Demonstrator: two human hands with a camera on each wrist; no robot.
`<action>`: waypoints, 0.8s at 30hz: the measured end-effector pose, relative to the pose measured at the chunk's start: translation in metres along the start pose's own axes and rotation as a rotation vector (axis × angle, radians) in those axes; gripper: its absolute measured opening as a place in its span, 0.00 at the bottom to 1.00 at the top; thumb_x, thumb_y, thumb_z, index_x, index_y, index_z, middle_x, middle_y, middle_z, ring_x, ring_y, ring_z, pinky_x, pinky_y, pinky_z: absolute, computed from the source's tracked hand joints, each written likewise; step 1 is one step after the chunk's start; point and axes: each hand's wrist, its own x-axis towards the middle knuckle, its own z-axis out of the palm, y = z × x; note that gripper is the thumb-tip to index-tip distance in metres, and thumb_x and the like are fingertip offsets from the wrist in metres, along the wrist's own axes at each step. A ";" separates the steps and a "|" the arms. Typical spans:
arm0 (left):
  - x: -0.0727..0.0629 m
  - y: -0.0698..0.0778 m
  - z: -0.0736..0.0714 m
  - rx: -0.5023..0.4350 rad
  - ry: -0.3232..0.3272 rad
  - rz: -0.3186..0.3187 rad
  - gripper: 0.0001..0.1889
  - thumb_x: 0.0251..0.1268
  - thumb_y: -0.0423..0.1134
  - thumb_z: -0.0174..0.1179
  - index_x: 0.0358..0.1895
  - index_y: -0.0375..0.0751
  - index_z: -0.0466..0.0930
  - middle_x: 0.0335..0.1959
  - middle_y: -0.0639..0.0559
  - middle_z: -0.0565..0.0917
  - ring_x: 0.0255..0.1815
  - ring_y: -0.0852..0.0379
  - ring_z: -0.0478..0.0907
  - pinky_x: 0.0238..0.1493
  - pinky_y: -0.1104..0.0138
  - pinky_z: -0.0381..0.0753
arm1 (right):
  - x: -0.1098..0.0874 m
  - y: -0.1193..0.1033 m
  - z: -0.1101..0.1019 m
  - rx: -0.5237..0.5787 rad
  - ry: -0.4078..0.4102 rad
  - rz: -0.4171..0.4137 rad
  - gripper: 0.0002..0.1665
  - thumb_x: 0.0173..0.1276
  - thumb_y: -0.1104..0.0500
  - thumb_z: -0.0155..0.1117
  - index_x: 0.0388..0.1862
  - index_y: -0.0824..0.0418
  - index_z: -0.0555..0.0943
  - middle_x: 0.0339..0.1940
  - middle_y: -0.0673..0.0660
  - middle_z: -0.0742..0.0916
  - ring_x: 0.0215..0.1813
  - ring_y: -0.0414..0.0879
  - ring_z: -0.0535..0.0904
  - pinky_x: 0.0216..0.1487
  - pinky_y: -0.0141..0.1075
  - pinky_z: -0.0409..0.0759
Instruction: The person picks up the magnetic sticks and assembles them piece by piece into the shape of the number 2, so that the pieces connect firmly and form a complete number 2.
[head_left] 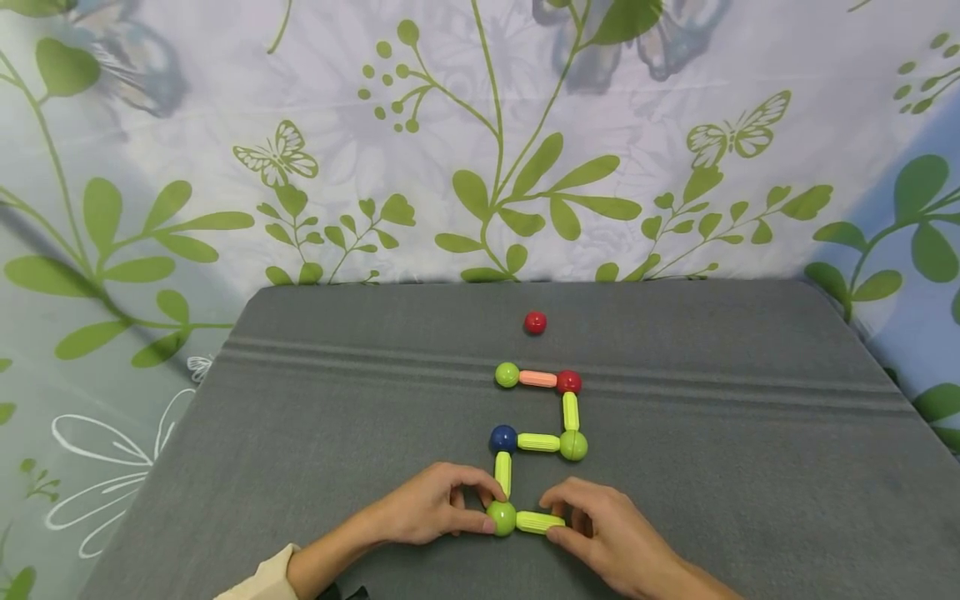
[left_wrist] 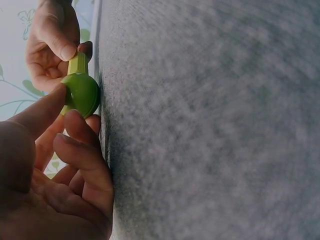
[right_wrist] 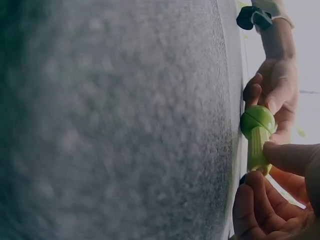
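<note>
My left hand point(head_left: 431, 507) pinches a green ball point(head_left: 502, 517) between thumb and fingers, at the near end of a zigzag of magnetic sticks and balls. From that ball a yellow-green magnetic stick point(head_left: 538, 522) runs right, and my right hand point(head_left: 611, 531) grips its free end with thumb and fingertips. In the right wrist view the stick point(right_wrist: 259, 145) meets the ball point(right_wrist: 257, 120) end-on. Another yellow-green stick point(head_left: 503, 475) leads up from the held ball to a blue ball point(head_left: 503, 438). In the left wrist view the green ball point(left_wrist: 81, 95) sits low against the cloth.
Farther along the zigzag lie a yellow-green stick point(head_left: 538, 442), a green ball point(head_left: 573, 445), an upright-running stick point(head_left: 571, 412), a red ball point(head_left: 568, 382), an orange stick point(head_left: 537, 379) and a green ball point(head_left: 507, 375). One loose red ball point(head_left: 535, 322) lies behind them on the grey-covered table point(head_left: 337, 400).
</note>
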 end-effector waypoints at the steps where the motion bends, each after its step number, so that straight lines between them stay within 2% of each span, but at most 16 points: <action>1: 0.000 0.000 -0.001 -0.002 0.000 -0.004 0.12 0.64 0.41 0.68 0.49 0.47 0.84 0.37 0.59 0.82 0.16 0.68 0.71 0.21 0.74 0.73 | 0.001 -0.001 -0.001 -0.002 -0.003 0.009 0.11 0.68 0.54 0.69 0.47 0.48 0.82 0.38 0.41 0.81 0.29 0.33 0.74 0.28 0.32 0.75; 6: 0.001 0.002 -0.004 -0.012 -0.005 -0.010 0.12 0.64 0.41 0.68 0.50 0.48 0.84 0.37 0.59 0.82 0.16 0.67 0.72 0.21 0.74 0.73 | 0.003 -0.004 -0.004 -0.008 -0.009 0.026 0.11 0.67 0.55 0.70 0.47 0.47 0.82 0.37 0.41 0.81 0.29 0.33 0.74 0.28 0.32 0.75; 11: 0.000 0.004 -0.006 -0.012 -0.003 -0.015 0.12 0.64 0.41 0.68 0.50 0.48 0.84 0.37 0.58 0.82 0.16 0.68 0.71 0.21 0.75 0.73 | 0.005 -0.008 -0.006 -0.024 0.000 -0.002 0.10 0.67 0.54 0.70 0.47 0.49 0.82 0.37 0.41 0.81 0.29 0.33 0.74 0.27 0.31 0.75; 16: 0.000 0.004 -0.006 -0.003 0.004 -0.015 0.12 0.64 0.41 0.68 0.50 0.48 0.84 0.38 0.56 0.83 0.16 0.68 0.72 0.21 0.74 0.74 | 0.013 -0.017 -0.023 -0.118 0.121 -0.065 0.11 0.68 0.52 0.69 0.47 0.52 0.83 0.37 0.41 0.82 0.28 0.32 0.73 0.27 0.31 0.75; 20: 0.001 0.003 -0.006 0.001 0.002 -0.013 0.12 0.65 0.41 0.67 0.51 0.48 0.84 0.39 0.55 0.83 0.16 0.67 0.72 0.21 0.73 0.75 | 0.029 -0.017 -0.045 -0.157 0.216 -0.053 0.11 0.69 0.55 0.69 0.48 0.56 0.83 0.36 0.41 0.82 0.29 0.34 0.75 0.29 0.32 0.76; 24: 0.002 0.003 -0.006 -0.003 -0.001 -0.016 0.12 0.65 0.41 0.67 0.51 0.48 0.84 0.39 0.55 0.83 0.16 0.68 0.72 0.21 0.73 0.75 | 0.053 -0.006 -0.067 -0.165 0.282 -0.025 0.12 0.68 0.59 0.69 0.49 0.59 0.83 0.37 0.46 0.83 0.31 0.37 0.78 0.30 0.35 0.77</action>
